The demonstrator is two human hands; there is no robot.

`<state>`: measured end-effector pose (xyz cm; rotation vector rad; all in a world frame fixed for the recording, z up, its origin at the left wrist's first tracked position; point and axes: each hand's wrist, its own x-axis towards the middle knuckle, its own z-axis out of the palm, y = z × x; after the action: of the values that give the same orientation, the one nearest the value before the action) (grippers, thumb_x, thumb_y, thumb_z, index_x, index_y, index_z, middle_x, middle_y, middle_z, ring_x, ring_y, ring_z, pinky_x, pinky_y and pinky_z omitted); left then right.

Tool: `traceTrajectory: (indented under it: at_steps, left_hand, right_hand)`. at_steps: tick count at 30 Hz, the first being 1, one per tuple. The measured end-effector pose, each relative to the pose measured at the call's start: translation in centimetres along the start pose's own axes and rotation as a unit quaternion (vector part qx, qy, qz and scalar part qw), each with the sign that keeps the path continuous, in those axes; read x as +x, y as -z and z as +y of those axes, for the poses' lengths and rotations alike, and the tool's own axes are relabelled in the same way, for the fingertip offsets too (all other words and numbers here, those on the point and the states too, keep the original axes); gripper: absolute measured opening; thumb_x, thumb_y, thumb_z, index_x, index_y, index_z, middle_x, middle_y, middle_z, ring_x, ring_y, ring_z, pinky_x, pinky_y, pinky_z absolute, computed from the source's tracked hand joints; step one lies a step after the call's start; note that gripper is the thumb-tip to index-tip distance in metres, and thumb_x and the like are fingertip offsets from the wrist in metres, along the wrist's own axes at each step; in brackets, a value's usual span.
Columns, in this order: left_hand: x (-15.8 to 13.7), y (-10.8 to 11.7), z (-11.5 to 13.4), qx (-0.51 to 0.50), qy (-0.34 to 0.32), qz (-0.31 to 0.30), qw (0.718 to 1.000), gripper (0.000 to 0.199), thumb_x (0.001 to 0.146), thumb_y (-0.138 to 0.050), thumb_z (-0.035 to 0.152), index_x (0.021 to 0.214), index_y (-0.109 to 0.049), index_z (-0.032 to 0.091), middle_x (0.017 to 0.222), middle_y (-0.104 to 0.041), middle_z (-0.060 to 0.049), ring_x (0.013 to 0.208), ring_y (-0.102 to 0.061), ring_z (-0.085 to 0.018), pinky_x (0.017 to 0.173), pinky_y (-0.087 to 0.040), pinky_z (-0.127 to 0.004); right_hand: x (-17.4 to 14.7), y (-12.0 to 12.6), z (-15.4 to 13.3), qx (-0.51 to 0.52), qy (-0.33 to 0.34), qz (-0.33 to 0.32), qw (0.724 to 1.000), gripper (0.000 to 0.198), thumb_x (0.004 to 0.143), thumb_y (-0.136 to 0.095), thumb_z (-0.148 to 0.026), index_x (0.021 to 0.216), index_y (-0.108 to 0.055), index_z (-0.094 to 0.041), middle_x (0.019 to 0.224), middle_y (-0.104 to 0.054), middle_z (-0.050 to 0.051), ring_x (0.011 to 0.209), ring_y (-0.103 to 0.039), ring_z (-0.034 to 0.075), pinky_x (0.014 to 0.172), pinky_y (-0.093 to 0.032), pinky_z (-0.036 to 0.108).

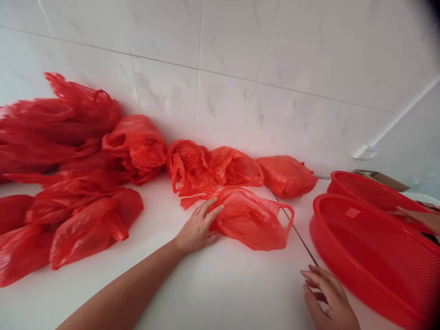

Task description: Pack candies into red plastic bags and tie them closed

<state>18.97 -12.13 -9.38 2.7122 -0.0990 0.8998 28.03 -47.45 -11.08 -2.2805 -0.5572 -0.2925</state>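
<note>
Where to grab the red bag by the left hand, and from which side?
Likely by the handle loop at the right end of the red bag, coming from the right. The loop is spread open and clear of the other bags, and the left hand is at the opposite end. The right hand is on that side, fingers apart.

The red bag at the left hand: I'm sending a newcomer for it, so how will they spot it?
On the white table, find the row of red bags along the tiled wall. Just in front lies the bag, the left hand at its left end. Unlike its bunched neighbours, it lies loosely spread, its handle loop toward the red baskets.
</note>
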Motion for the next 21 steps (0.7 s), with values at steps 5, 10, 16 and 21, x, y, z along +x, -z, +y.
traceTrajectory:
  at_steps: [5,10,16,21]
  left_hand:
    - [0.4,0.1,-0.1,-0.007,0.033,-0.017,0.999,0.072,0.078,-0.063,0.023,0.141,-0.028,0.021,0.147,-0.03,-0.017,0.134,-0.035,-0.032,0.105,-0.039,-0.052]
    - [0.4,-0.5,-1.0,-0.016,0.05,0.002,0.999,0.07,0.082,-0.061,0.035,0.142,-0.025,0.026,0.147,-0.031,-0.014,0.132,-0.039,-0.032,0.102,-0.043,-0.052]
    - [0.7,-1.4,-1.7,-0.032,0.072,0.016,0.997,0.077,0.082,-0.061,0.042,0.145,-0.018,0.038,0.149,-0.029,-0.003,0.131,-0.04,-0.032,0.105,-0.041,-0.054]
    - [1.0,-1.8,-2.1,-0.045,0.119,0.025,0.992,0.074,0.083,-0.059,0.043,0.144,-0.016,0.046,0.149,-0.03,0.003,0.13,-0.042,-0.031,0.105,-0.039,-0.057]
  right_hand:
    - [0.5,-1.2,-0.9,-0.001,-0.023,-0.022,0.999,0.022,0.084,-0.048,-0.031,0.097,-0.064,-0.022,0.113,-0.06,0.007,0.08,-0.063,0.017,0.072,-0.055,0.03]
    - [0.8,-1.8,-0.8,-0.025,-0.006,-0.05,0.998,0.019,0.084,-0.047,-0.024,0.091,-0.065,-0.021,0.1,-0.065,0.007,0.096,-0.062,0.02,0.086,-0.051,0.032]
    - [0.7,-2.2,-0.2,0.055,0.014,-0.06,0.997,0.016,0.084,-0.045,-0.024,0.08,-0.06,-0.021,0.083,-0.062,0.003,0.061,-0.056,0.013,0.058,-0.047,0.022]
    - [1.1,-2.5,0.7,0.041,0.017,-0.068,0.997,0.012,0.08,-0.047,-0.021,0.075,-0.058,-0.021,0.076,-0.061,0.001,0.054,-0.053,0.011,0.051,-0.042,0.02]
